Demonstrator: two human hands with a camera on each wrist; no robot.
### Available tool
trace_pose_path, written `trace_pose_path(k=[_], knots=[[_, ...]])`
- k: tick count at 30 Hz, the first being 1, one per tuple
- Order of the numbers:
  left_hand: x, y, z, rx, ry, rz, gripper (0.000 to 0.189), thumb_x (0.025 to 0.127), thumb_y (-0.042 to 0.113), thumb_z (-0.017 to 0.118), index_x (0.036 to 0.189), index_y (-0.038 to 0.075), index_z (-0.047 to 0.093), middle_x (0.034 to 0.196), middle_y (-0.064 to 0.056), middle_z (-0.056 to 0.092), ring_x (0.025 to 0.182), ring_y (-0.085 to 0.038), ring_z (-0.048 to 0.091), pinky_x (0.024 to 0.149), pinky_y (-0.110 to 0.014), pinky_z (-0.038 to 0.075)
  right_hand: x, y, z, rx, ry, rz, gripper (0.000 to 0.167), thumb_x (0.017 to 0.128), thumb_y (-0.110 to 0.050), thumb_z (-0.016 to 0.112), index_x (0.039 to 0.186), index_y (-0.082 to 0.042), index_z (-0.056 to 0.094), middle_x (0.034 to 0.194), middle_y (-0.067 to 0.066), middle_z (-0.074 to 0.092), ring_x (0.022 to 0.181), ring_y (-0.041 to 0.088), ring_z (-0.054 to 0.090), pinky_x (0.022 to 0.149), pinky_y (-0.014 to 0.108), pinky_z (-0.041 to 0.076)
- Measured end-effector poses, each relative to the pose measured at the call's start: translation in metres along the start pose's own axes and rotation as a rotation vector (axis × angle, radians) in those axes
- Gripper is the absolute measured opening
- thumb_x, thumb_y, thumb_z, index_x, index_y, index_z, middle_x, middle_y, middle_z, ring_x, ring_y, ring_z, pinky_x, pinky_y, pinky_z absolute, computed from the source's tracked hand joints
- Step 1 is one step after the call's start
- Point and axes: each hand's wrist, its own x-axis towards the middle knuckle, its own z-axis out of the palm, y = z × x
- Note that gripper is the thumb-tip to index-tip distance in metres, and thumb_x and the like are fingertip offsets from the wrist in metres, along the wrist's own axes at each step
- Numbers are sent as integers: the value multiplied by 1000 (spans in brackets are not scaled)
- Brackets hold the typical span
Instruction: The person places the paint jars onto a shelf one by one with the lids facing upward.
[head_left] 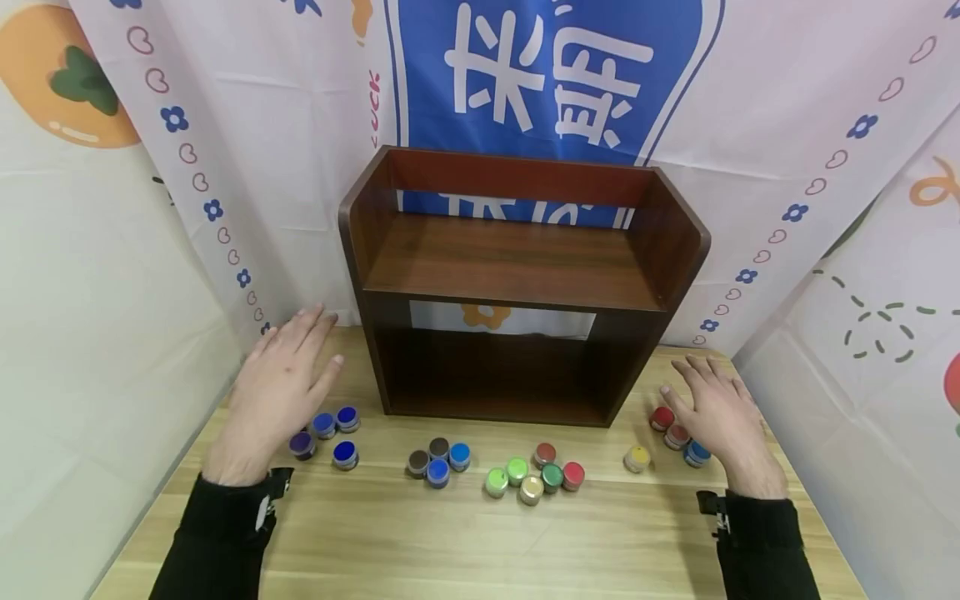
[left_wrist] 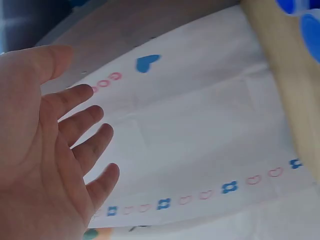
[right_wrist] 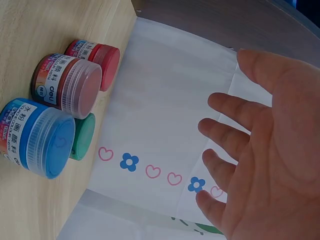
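Note:
My left hand (head_left: 281, 379) hovers with spread fingers over the table's left side, near several blue and purple paint jars (head_left: 346, 454). On the right, my right hand (head_left: 716, 408) is held palm down above a cluster of paint jars: red (head_left: 662, 418), brownish-red (head_left: 677, 437) and blue (head_left: 697, 453). The right wrist view also shows a green jar (right_wrist: 84, 137) behind them. Both palms hold nothing; the left wrist view shows relaxed fingers (left_wrist: 95, 142). A yellow jar (head_left: 637, 458) stands left of the right hand.
A dark brown two-tier wooden shelf (head_left: 510, 258) stands at the table's back. In front of it are a group of brown and blue jars (head_left: 438, 472) and a group of green, red and cream jars (head_left: 532, 490). Printed cloth (head_left: 285, 108) hangs behind and at both sides.

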Motion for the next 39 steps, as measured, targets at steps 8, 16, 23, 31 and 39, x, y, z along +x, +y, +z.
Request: trace_pose_path(k=[8, 16, 23, 31, 39], knots=[[-6, 18, -21, -15, 65, 21, 69, 121, 36, 62, 180, 6, 42, 190, -25, 36, 173, -53, 40, 142, -77, 28, 1, -1, 1, 1, -15, 5, 73, 123, -49, 57, 176, 0, 47, 184, 37, 37, 175, 64, 24, 138, 88, 19], [-11, 41, -40, -36, 188, 83, 76, 119, 35, 65, 185, 14, 34, 195, -17, 31, 177, -47, 38, 142, -76, 32, -1, 3, -1, -9, 1, -11, 73, 122, -50, 57, 175, 0, 47, 183, 38, 39, 174, 65, 26, 137, 88, 23], [3, 67, -59, -67, 329, 180, 72, 119, 40, 62, 185, 19, 40, 194, -10, 36, 178, -40, 39, 147, -68, 32, -2, 3, -1, 5, -9, -5, 76, 123, -53, 55, 176, 0, 46, 183, 38, 39, 174, 65, 26, 138, 88, 22], [36, 97, -68, -46, 237, 316, 76, 119, 42, 66, 186, 22, 37, 196, -5, 33, 182, -32, 35, 150, -60, 29, -3, 3, 0, 0, 2, -12, 74, 122, -51, 57, 174, 1, 48, 182, 38, 41, 173, 65, 28, 136, 89, 23], [73, 114, -62, -64, 54, 325, 73, 122, 47, 62, 186, 21, 37, 196, -5, 32, 184, -29, 31, 150, -60, 29, -3, 1, 0, -6, -1, -7, 73, 122, -48, 59, 174, 1, 48, 183, 38, 39, 173, 64, 27, 136, 88, 24]])
